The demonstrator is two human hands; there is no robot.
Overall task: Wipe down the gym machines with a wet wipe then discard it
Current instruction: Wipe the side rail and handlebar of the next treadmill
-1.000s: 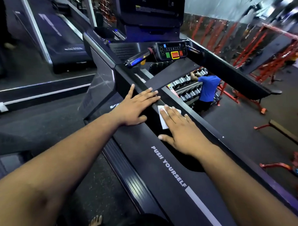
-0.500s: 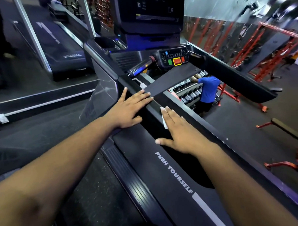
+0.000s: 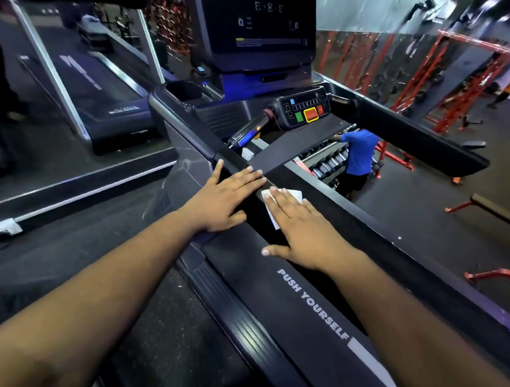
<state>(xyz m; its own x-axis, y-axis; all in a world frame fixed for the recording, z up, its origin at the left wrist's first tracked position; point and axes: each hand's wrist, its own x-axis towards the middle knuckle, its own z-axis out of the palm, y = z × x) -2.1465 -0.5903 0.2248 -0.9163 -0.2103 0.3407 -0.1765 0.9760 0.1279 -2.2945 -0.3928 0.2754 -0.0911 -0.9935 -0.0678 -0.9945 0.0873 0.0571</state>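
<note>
The right hand [image 3: 303, 230] lies flat, fingers straight and close together, pressing the wipe [image 3: 295, 195] against the dark top of the treadmill [image 3: 282, 303]. Only the wipe's far corner and left edge show past the fingertips; the rest is under the palm. A flat palm probably spreads the pressure so the whole sheet drags over the surface rather than bunching. The left hand [image 3: 229, 199] rests just beside it, also flat, fingers straight and reaching across the side rail [image 3: 187, 132], holding nothing; it looks like a brace for the body's lean. The two hands are near each other but apart.

Further up the rail sits a cup holder [image 3: 185, 89], beside the console [image 3: 255, 29]; its inside is dark and I cannot tell whether anything is in it. No bin for the wipe is in view, so discarding looks some way off.
</note>
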